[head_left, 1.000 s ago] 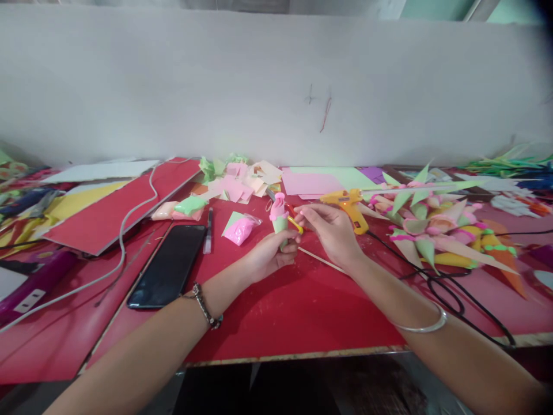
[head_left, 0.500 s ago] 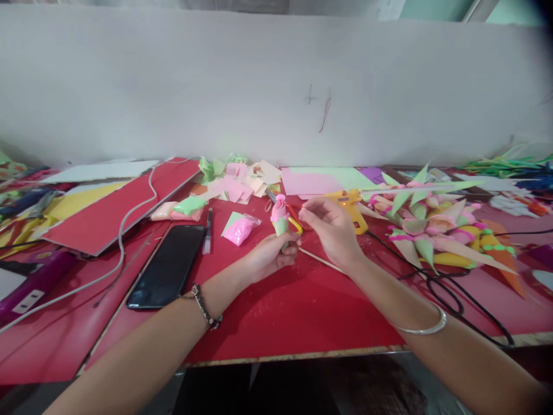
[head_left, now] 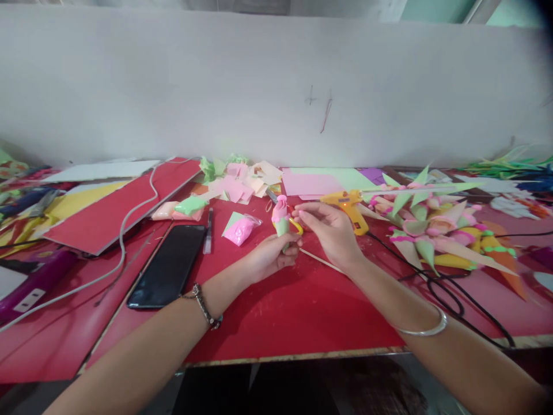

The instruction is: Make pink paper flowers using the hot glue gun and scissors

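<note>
A small pink and pale green flower piece (head_left: 281,214) stands upright in my left hand (head_left: 272,255), whose fingers are wrapped round its green base. Just right of it, my right hand (head_left: 332,230) has thumb and forefinger pinched on a tiny pink bit (head_left: 301,214), apart from the flower. Behind the flower lie scissors with a yellow handle (head_left: 296,226), partly hidden. A thin pale stick (head_left: 320,260) rests on the red tabletop between my hands.
A black phone (head_left: 167,266), a pen (head_left: 208,231) and a bag of pink clay (head_left: 240,230) lie left. Behind are paper scraps (head_left: 237,183). To the right are a yellow glue gun (head_left: 355,213), a black cord (head_left: 444,280) and a paper flower pile (head_left: 425,225).
My right hand has shifted slightly left, nearer the flower, and its pinched fingers now show a tiny pink bit. My left hand has hardly moved.
</note>
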### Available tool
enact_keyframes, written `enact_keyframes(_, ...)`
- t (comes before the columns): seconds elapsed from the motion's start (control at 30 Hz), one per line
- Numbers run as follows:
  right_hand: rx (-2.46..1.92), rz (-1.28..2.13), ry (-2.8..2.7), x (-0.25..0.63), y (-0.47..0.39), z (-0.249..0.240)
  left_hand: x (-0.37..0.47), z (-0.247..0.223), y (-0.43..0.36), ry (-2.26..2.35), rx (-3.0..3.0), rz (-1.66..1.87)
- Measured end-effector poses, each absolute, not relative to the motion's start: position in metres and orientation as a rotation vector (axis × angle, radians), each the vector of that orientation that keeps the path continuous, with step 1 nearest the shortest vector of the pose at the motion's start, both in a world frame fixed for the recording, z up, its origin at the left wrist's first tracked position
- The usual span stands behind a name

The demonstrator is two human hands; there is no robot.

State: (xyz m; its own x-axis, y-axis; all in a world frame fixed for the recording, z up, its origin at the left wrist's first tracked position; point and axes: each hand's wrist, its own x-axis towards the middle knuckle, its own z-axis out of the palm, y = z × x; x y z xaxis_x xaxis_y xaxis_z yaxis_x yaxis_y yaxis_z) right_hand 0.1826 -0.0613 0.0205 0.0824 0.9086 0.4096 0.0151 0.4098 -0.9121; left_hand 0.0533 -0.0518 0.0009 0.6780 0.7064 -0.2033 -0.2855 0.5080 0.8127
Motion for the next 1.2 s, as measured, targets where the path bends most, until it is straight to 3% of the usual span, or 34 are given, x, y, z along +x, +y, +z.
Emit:
enact_keyframes(0.43,-0.864,0.899,-1.339,0.181,-0.064,0.021,0.053,-0.001,-0.051,0.547,0.832,0.65)
enact_keyframes(1.0,-0.866,0.474,-1.615,0.18,-0.067,0.022,0.055,0.004,-0.058,0.611,0.98,0.611)
enact_keyframes(1.2,-0.907,0.507,-1.616,0.181,-0.061,0.015,0.056,0.004,-0.059,0.609,1.02,0.606)
